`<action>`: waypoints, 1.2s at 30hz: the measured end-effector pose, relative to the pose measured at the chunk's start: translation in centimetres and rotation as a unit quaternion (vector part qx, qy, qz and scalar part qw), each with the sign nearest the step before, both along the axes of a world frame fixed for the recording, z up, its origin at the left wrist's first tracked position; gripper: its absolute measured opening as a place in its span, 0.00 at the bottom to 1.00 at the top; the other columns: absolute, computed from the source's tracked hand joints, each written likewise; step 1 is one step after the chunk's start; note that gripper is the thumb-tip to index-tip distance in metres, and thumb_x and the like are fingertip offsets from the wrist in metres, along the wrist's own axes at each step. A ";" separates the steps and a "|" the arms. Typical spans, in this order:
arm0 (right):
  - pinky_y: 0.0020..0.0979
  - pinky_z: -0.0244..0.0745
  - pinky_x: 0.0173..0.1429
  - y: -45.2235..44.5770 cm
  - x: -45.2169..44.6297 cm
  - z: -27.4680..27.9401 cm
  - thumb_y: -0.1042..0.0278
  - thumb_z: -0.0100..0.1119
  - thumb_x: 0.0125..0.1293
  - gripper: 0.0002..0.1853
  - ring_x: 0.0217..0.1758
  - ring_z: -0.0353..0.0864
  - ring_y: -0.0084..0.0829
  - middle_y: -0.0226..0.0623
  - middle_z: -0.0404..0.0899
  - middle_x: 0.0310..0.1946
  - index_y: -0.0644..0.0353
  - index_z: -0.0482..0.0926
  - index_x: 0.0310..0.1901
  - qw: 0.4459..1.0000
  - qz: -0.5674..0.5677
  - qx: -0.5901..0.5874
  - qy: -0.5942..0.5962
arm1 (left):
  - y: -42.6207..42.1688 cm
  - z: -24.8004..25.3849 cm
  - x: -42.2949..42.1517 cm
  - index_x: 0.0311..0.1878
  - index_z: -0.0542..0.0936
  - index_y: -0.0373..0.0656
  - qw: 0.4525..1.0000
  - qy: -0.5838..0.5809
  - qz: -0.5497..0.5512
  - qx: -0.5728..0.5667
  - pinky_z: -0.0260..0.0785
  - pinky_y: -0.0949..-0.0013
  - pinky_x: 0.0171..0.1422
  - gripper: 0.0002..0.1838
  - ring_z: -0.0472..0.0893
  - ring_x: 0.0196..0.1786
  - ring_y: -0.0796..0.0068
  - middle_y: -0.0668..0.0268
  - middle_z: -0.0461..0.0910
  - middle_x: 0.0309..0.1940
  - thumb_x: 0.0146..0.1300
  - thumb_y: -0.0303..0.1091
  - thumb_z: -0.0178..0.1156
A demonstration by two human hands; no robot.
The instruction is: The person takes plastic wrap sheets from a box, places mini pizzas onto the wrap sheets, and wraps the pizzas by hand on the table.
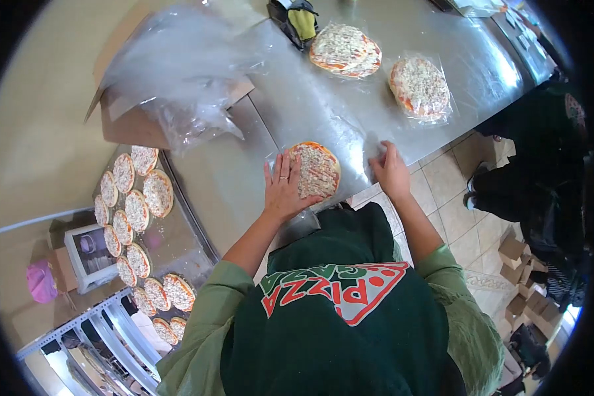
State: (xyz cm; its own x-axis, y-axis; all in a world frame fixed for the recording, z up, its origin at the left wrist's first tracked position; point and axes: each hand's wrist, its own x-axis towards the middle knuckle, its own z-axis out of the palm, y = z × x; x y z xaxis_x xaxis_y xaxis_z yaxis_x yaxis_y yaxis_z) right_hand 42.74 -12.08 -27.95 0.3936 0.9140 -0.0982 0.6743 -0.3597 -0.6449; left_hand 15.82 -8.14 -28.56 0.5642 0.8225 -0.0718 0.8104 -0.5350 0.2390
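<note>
Well, your round pizza with white cheese bits and an orange edge (320, 173) lies on the shiny grey metal table (363, 105), close to the side where you stand. Clear, thin plastic shows around it. Your left hand (285, 190), with a ring on one finger, rests flat on the pizza's left side. Its fingers are spread and its thumb lies along the near edge, so it presses and does not grab. Your right hand (391, 173) is just past the pizza's other side, by the table's edge. It is loose, with its fingers a little bent. I cannot tell if its fingertips touch the metal.

Farther up the table, two round cheesy pizzas in clear plastic (345, 49) overlap, and one more wrapped round pizza (419, 89) lies to the right. A black and yellow soft thing (302, 23) is beside the pair. On your left, a bunch of clear plastic bags (178, 59) spills over an open brown cardboard box (135, 122). Below that, many small round cheesy pizzas (137, 210) lie on a grey surface. Over on your right, a person in dark clothes (541, 145) stands on beige floor tiles (452, 188).
</note>
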 end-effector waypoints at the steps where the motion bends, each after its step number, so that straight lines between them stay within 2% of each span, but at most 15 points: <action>1: 0.36 0.72 0.39 -0.1 0.2 -0.5 0.65 0.62 0.52 0.20 0.36 0.77 0.41 0.43 0.76 0.35 0.58 0.71 0.48 1.000 0.013 0.024 -0.007 | 0.1 0.2 0.1 0.69 0.50 0.43 1.000 -0.004 -0.008 -0.004 0.28 0.43 0.70 0.53 0.40 0.73 0.55 0.53 0.40 0.71 0.47 0.68 0.55; 2: 0.36 0.73 0.37 -0.2 0.3 -1.2 0.67 0.62 0.53 0.17 0.34 0.77 0.41 0.43 0.76 0.32 0.59 0.72 0.44 0.998 0.028 0.049 -0.014 | 0.3 0.3 0.2 0.69 0.51 0.43 1.000 -0.009 -0.015 -0.008 0.30 0.45 0.71 0.51 0.40 0.73 0.56 0.54 0.39 0.71 0.48 0.66 0.56; 5: 0.35 0.73 0.35 -0.1 -1.4 1.3 0.70 0.59 0.55 0.09 0.31 0.77 0.41 0.43 0.76 0.28 0.61 0.74 0.37 0.992 0.042 0.106 0.060 | 1.2 -0.6 0.6 0.63 0.64 0.41 0.987 -0.146 -0.067 0.009 0.34 0.49 0.72 0.38 0.52 0.70 0.56 0.53 0.56 0.66 0.54 0.58 0.56; 8: 0.35 0.72 0.38 -0.1 -4.3 3.0 0.74 0.56 0.54 0.08 0.35 0.76 0.39 0.40 0.75 0.30 0.60 0.73 0.37 0.966 0.182 0.181 0.039 | 2.4 0.2 2.4 0.50 0.73 0.37 0.945 -0.308 0.067 -0.092 0.68 0.61 0.49 0.24 0.76 0.45 0.60 0.54 0.74 0.46 0.61 0.49 0.53; 9: 0.34 0.72 0.38 -0.4 -5.4 3.7 0.74 0.55 0.54 0.08 0.36 0.76 0.38 0.39 0.74 0.31 0.59 0.73 0.37 0.946 0.248 0.210 0.019 | 3.4 1.2 3.4 0.47 0.74 0.37 0.870 -0.391 0.162 -0.251 0.67 0.65 0.41 0.21 0.75 0.39 0.65 0.57 0.74 0.40 0.61 0.47 0.54; 11: 0.34 0.71 0.39 -0.9 -7.2 4.5 0.73 0.53 0.53 0.08 0.37 0.74 0.37 0.38 0.73 0.32 0.59 0.72 0.37 0.911 0.345 0.225 -0.011 | 5.8 3.5 4.8 0.39 0.76 0.38 0.603 -0.506 0.323 -0.526 0.64 0.74 0.24 0.15 0.74 0.26 0.74 0.64 0.75 0.29 0.62 0.43 0.56; 14: 0.33 0.70 0.40 -1.5 -9.4 5.0 0.73 0.51 0.52 0.11 0.38 0.73 0.36 0.37 0.71 0.32 0.58 0.70 0.39 0.890 0.410 0.196 -0.041 | 7.6 2.9 3.8 0.34 0.74 0.40 0.655 -0.481 0.275 -0.513 0.56 0.79 0.17 0.12 0.72 0.22 0.80 0.67 0.74 0.26 0.62 0.40 0.56; 18: 0.32 0.71 0.40 -2.5 -10.7 4.5 0.72 0.49 0.52 0.10 0.37 0.73 0.35 0.37 0.70 0.31 0.59 0.67 0.37 0.890 0.414 0.178 -0.072 | 7.3 2.5 1.9 0.29 0.73 0.39 0.708 -0.476 0.316 -0.415 0.62 0.77 0.18 0.12 0.72 0.18 0.81 0.68 0.73 0.21 0.61 0.38 0.56; 20: 0.32 0.71 0.41 -2.8 -11.2 4.2 0.71 0.49 0.52 0.09 0.37 0.73 0.35 0.37 0.70 0.31 0.59 0.67 0.37 0.889 0.419 0.169 -0.078 | 6.2 1.7 0.5 0.31 0.72 0.39 0.884 -0.354 0.241 -0.184 0.69 0.67 0.23 0.09 0.77 0.24 0.71 0.65 0.74 0.25 0.60 0.35 0.54; 22: 0.32 0.71 0.41 -3.1 -11.9 2.9 0.71 0.49 0.52 0.09 0.37 0.73 0.35 0.36 0.70 0.31 0.59 0.67 0.36 0.884 0.428 0.163 -0.088 | 4.9 0.5 -0.8 0.33 0.71 0.40 0.958 -0.215 0.145 0.124 0.71 0.61 0.28 0.08 0.79 0.28 0.64 0.62 0.75 0.29 0.59 0.34 0.54; 25: 0.33 0.71 0.41 -3.0 -13.0 0.9 0.71 0.50 0.52 0.09 0.37 0.74 0.36 0.36 0.71 0.31 0.59 0.67 0.36 0.876 0.448 0.138 -0.116 | 3.9 -1.3 -2.1 0.35 0.70 0.42 0.973 -0.127 0.179 0.065 0.71 0.55 0.34 0.07 0.78 0.36 0.57 0.58 0.74 0.35 0.59 0.35 0.53; 28: 0.34 0.71 0.41 -3.2 -13.3 0.0 0.71 0.50 0.53 0.09 0.37 0.74 0.35 0.36 0.71 0.31 0.58 0.68 0.37 0.876 0.446 0.124 -0.131 | 4.0 -1.6 -2.5 0.41 0.71 0.43 0.941 -0.190 0.278 0.041 0.71 0.56 0.41 0.10 0.77 0.40 0.57 0.58 0.73 0.38 0.59 0.36 0.53; 31: 0.36 0.71 0.40 -2.9 -13.3 0.4 0.68 0.51 0.56 0.07 0.38 0.74 0.38 0.38 0.72 0.31 0.58 0.69 0.36 0.889 0.438 0.093 -0.096 | 3.6 0.3 -2.6 0.54 0.67 0.44 0.953 -0.235 0.184 0.057 0.65 0.55 0.56 0.20 0.70 0.55 0.56 0.55 0.70 0.50 0.60 0.40 0.52; 34: 0.38 0.71 0.41 -1.8 -12.8 2.7 0.64 0.54 0.59 0.08 0.39 0.74 0.42 0.41 0.73 0.31 0.59 0.71 0.36 0.923 0.382 -0.036 -0.035 | 1.6 0.8 -0.9 0.65 0.59 0.43 0.984 -0.132 0.015 0.114 0.52 0.54 0.67 0.29 0.58 0.66 0.52 0.53 0.59 0.63 0.61 0.41 0.50; 36: 0.40 0.71 0.41 -0.5 -11.2 1.3 0.62 0.55 0.59 0.10 0.39 0.74 0.45 0.44 0.75 0.32 0.59 0.73 0.37 0.966 0.239 0.101 -0.011 | 0.7 -0.2 -1.1 0.67 0.55 0.44 0.993 -0.092 0.014 0.077 0.46 0.49 0.68 0.32 0.53 0.68 0.54 0.50 0.54 0.65 0.61 0.45 0.49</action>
State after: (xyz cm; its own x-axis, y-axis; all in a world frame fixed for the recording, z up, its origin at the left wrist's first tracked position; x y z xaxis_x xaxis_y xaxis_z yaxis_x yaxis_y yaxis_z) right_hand 31.52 -12.56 -26.64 -0.0790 0.9913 0.1053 0.7462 0.1288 -0.6531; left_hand 14.76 -7.44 -28.80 0.5333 0.8311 0.1576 0.7756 -0.5548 0.3010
